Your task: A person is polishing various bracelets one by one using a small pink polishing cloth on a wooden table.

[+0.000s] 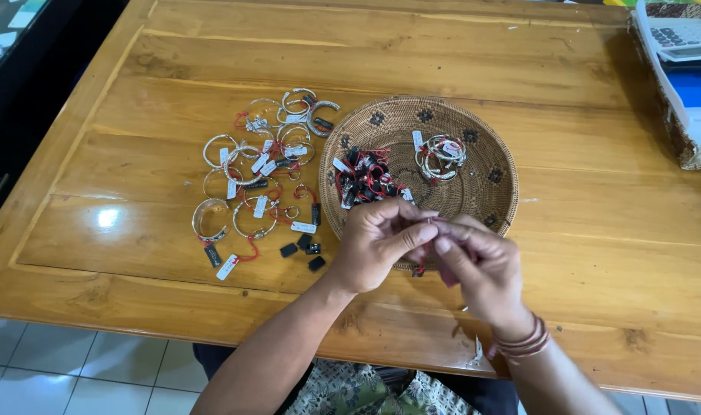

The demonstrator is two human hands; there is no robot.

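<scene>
Woven basket [489, 188], two hands [431, 246], three black tags [304, 250]

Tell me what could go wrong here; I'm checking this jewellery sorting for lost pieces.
1. The left hand and right hand pinch a tiny piece with red string out past the basket rim; if it slips, it may roll off the table edge.
2. The small black tags lie loose near the left forearm and could be swept away.
3. The bracelets overlap, so their red strings might tangle.
</scene>
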